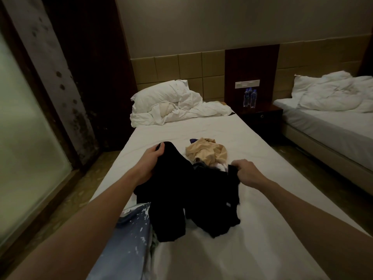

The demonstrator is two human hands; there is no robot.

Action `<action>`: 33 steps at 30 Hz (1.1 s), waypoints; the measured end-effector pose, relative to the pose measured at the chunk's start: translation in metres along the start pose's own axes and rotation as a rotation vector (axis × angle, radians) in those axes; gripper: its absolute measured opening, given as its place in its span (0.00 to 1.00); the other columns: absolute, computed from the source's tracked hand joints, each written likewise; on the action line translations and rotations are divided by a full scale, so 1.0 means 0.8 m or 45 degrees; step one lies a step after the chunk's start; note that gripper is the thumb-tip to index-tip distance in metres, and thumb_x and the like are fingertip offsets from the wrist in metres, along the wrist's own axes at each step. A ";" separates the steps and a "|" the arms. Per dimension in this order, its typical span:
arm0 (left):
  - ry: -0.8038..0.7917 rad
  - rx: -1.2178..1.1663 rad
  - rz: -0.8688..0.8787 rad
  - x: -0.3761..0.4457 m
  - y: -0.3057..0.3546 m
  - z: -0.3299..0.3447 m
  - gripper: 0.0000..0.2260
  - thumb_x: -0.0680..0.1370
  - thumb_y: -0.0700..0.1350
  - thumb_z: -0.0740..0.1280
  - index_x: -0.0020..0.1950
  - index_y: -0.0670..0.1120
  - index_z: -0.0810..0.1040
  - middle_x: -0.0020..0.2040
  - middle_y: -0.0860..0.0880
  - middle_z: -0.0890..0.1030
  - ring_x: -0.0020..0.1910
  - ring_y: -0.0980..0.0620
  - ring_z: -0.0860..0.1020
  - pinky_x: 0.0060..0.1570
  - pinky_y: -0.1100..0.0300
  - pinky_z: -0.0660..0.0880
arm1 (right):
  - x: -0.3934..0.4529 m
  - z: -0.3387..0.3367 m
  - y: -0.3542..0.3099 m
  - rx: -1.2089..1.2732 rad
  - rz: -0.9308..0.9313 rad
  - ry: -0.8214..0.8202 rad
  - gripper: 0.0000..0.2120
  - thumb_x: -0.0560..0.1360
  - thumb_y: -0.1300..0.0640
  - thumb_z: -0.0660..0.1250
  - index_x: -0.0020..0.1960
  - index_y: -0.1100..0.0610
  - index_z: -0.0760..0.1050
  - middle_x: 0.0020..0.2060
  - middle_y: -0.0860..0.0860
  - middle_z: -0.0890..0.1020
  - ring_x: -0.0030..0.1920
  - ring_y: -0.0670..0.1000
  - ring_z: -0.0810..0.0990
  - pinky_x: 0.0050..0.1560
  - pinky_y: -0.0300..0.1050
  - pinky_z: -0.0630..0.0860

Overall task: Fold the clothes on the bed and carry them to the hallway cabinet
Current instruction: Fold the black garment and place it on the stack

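A black garment hangs crumpled above the white bed, its lower ends touching the sheet. My left hand grips its upper left edge. My right hand pinches its upper right edge. Behind it on the sheet lies a crumpled beige garment, with a small dark piece at its far side and some grey and white cloth beside it. A blue garment with white splashes lies at the near left edge of the bed.
A pillow and rumpled duvet fill the head of the bed. A dark nightstand with water bottles stands to the right, then a second bed. A frosted glass panel runs along the left.
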State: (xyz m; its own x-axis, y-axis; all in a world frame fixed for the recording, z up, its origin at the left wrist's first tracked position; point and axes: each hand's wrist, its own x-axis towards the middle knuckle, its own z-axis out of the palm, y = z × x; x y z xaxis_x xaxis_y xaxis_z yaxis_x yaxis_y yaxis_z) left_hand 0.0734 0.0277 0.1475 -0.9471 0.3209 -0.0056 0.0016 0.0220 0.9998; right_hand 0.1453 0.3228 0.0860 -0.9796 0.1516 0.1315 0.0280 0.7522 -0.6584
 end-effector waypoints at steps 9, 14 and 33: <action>-0.038 0.188 0.170 0.007 0.000 0.036 0.11 0.80 0.48 0.68 0.57 0.43 0.79 0.51 0.44 0.84 0.51 0.46 0.82 0.52 0.53 0.78 | -0.012 0.055 -0.069 0.561 -0.135 -0.611 0.13 0.76 0.59 0.71 0.59 0.49 0.74 0.50 0.45 0.82 0.48 0.45 0.82 0.42 0.33 0.76; -0.058 0.214 0.153 0.000 -0.001 0.023 0.16 0.72 0.42 0.77 0.57 0.42 0.77 0.51 0.43 0.83 0.49 0.47 0.83 0.49 0.54 0.81 | -0.003 0.075 -0.043 0.249 -0.182 -0.655 0.35 0.75 0.64 0.70 0.75 0.49 0.59 0.57 0.42 0.75 0.54 0.41 0.77 0.54 0.36 0.73; -0.668 1.222 -0.124 0.003 -0.136 -0.024 0.45 0.67 0.68 0.73 0.77 0.50 0.62 0.69 0.55 0.70 0.68 0.53 0.72 0.67 0.59 0.69 | -0.005 0.116 0.033 0.356 0.104 -0.278 0.18 0.79 0.47 0.67 0.46 0.64 0.79 0.41 0.59 0.81 0.43 0.57 0.81 0.39 0.41 0.69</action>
State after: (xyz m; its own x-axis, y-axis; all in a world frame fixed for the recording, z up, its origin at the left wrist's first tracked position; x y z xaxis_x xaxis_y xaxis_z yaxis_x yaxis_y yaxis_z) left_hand 0.0646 0.0081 0.0392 -0.7030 0.6354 -0.3195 0.3985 0.7240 0.5631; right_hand 0.1319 0.2824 -0.0008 -0.9966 0.0406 -0.0715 0.0821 0.5340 -0.8415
